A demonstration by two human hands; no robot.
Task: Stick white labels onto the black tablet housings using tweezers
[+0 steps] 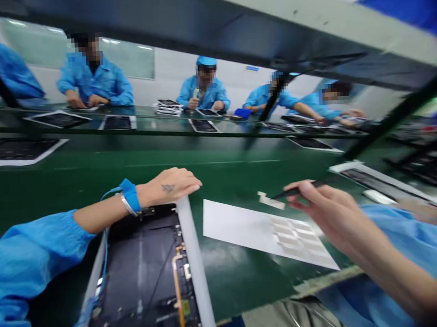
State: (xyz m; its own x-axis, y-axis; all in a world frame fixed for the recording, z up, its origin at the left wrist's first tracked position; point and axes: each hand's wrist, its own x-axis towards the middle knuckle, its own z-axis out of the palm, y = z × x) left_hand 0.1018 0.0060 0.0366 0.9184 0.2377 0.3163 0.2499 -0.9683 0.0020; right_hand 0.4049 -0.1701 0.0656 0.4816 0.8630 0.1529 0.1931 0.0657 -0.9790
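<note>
My left hand [168, 186] rests across the silver edge of an open tablet housing [144, 279], whose dark inside shows a gold flex cable [178, 287] and thin wiring. A blue wrist strap [130, 195] circles that wrist, with its cord running down beside the housing. My right hand [321, 202] grips a slim black tool [296, 191], whose tip points left just above a small white strip [270, 200]. To the left of that hand lies a white backing sheet [259, 234], carrying several pale rectangular pads.
A green conveyor bench [138, 170] runs across the view, with another tablet [378, 182] at right. Several co-workers in blue smocks sit opposite behind a glass shelf [146, 126] holding tablets. A dark metal rail [234, 36] crosses overhead.
</note>
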